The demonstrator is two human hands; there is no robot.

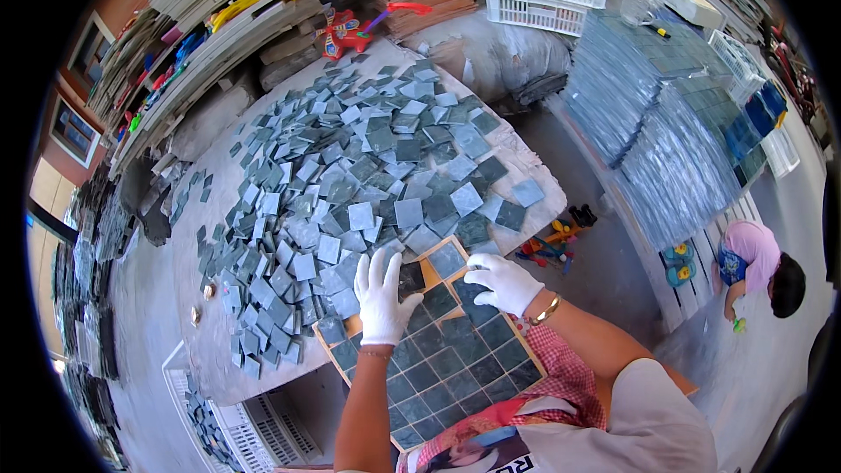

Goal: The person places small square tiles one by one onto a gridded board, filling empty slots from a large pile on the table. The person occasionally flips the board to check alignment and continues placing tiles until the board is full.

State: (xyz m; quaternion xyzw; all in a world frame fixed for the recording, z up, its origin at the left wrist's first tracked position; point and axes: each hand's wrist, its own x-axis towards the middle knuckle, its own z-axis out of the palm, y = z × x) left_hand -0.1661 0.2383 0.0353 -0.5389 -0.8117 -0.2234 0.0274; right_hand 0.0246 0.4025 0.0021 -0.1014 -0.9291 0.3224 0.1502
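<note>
A wooden tray leans toward me against the table's near edge, holding dark green-grey square stone tiles in rows. Over its upper left part is my left hand, white-gloved, fingers stretched and apart, holding nothing. A darker tile lies just beside its fingers. My right hand, also gloved, has bent fingers closed at the edge of a stone tile in the tray's upper right; the fingertips partly cover it. Bare wood shows between some upper tiles.
Loose tiles are heaped across the table. A white crate stands below left. Wrapped tile stacks sit on a pallet at right, near a small person in pink. Toys lie beyond the table's right edge.
</note>
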